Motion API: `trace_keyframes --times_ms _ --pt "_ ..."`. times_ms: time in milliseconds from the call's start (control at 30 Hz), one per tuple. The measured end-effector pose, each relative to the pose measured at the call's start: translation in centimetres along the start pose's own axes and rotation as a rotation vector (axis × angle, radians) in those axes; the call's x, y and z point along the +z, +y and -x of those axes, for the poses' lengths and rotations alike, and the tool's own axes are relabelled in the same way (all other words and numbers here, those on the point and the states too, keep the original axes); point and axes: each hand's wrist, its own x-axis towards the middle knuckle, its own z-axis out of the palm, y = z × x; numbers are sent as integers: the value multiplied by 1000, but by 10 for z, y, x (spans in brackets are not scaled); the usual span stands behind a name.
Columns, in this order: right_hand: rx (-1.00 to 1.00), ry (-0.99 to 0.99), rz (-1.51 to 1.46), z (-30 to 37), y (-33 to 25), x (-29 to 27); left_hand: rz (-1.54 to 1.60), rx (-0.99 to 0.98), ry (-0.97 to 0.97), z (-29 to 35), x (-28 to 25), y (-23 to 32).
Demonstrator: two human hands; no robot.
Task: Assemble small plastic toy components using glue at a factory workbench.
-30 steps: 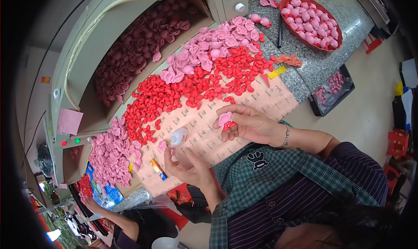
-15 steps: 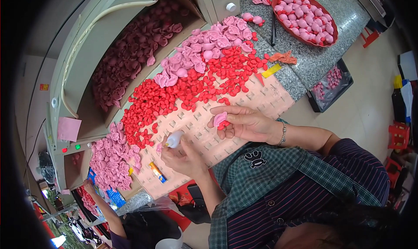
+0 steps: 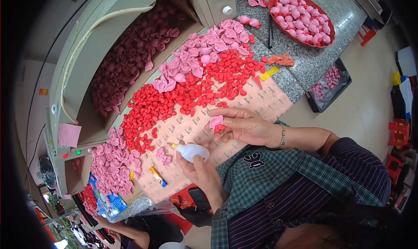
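My left hand (image 3: 201, 173) is closed around a translucent white squeeze bottle (image 3: 193, 153) with a yellowish nozzle. The bottle lies tilted over the mat, its nozzle pointing to the far left. Slightly to the right and farther off, my right hand (image 3: 248, 126) pinches a small moulded piece (image 3: 216, 123), with a pink upper part and a red lower part, between thumb and fingers. The nozzle and that piece are apart. On the mat beside the bottle's tip rests a loose pink moulded piece (image 3: 163, 156).
Red pieces (image 3: 156, 99) and pink pieces (image 3: 196, 53) are heaped along the perforated mat's (image 3: 272, 99) far side, before a grey machine (image 3: 106, 25) with an opening. A red bowl (image 3: 333, 31) of pink-and-red figures stands far right. A small orange-and-blue tube (image 3: 158, 176) lies near left. Another person's arm (image 3: 126, 230) shows lower left.
My left hand has moved slightly right and turned the bottle more sideways, uncovering the loose pink piece. The piece in my right hand has been turned. The other person's arm has moved lower.
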Motion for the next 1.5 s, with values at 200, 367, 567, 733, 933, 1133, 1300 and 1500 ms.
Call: trace_keyframes --times_ms 200,367,567,733,933,1133,1300,1500 --pt "28 9 -71 -3 4 -1 697 -270 -90 -4 -11 -14" --pt "3 4 -127 -6 9 0 676 -201 29 -10 -3 -13" --pt "-17 -39 -22 -12 11 2 636 -69 -7 -15 6 -6" --pt "13 -61 -28 -14 10 7 267 54 92 -13 9 -7" --pt "20 -54 -15 -13 11 8 39 221 93 -10 17 -3" --pt "28 -62 -2 -12 12 9 -48 274 104 -6 19 -1" --pt "34 -58 2 -10 13 9 -63 280 98 -5 17 -2" --pt "34 -64 25 -9 14 9 -56 251 102 -4 12 -4"
